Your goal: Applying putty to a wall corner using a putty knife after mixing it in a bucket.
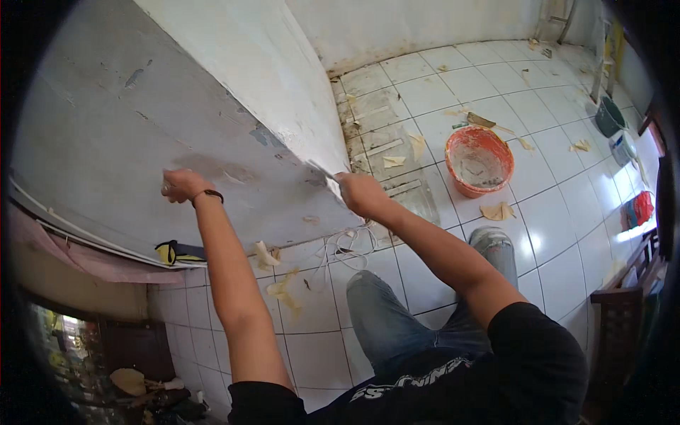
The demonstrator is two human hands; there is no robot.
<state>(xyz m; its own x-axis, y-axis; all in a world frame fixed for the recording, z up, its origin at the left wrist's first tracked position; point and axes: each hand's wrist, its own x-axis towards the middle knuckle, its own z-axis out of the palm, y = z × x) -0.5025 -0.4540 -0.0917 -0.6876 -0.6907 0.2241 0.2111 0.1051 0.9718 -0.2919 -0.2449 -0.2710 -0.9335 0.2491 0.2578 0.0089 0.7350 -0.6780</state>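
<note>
With your left hand (pixel 178 185) clenched and braced on the grey wall (pixel 142 120), your right hand (pixel 360 193) grasps the scraper (pixel 322 172) at the wall's corner edge; keep its blade flat, strokes short, above the orange bucket (pixel 479 160).

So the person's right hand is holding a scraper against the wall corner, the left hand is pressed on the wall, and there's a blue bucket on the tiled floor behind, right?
Not quite: the bucket is orange, not blue, as the head view shows. The rest holds: the right hand holds a scraper at the wall corner, the left hand is pressed on the wall, and the bucket stands on the tiled floor behind.
</note>
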